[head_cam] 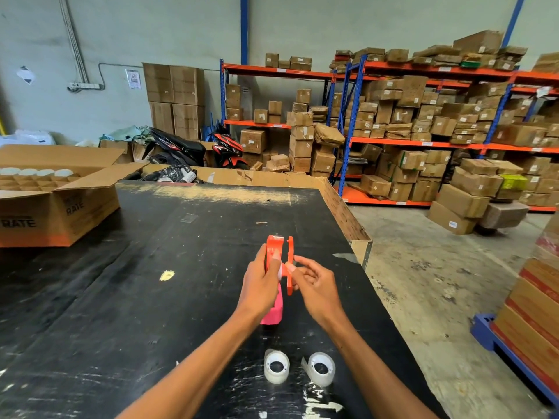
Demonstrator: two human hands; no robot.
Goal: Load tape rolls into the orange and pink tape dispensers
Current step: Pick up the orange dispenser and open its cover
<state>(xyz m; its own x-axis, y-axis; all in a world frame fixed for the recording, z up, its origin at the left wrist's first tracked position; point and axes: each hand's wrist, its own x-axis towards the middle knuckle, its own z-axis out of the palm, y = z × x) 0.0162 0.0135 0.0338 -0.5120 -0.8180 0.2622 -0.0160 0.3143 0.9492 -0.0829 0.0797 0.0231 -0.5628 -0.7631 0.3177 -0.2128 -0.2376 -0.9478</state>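
Observation:
Above the black table (151,282) I hold the orange tape dispenser (274,247). My left hand (260,285) grips its body. My right hand (314,285) pinches its side cover (290,267), which stands a little apart from the body. The pink tape dispenser (273,313) lies on the table under my hands, partly hidden by my left wrist. Two clear tape rolls lie at the near edge: one on the left (276,365), one on the right (321,368) with a loose tail.
An open cardboard box (60,204) with dividers sits on the table's left side. Shelves full of cartons (423,122) and two parked scooters (193,146) stand behind. The table's right edge (363,255) drops to the concrete floor; stacked boxes on a blue pallet (532,328) are at right.

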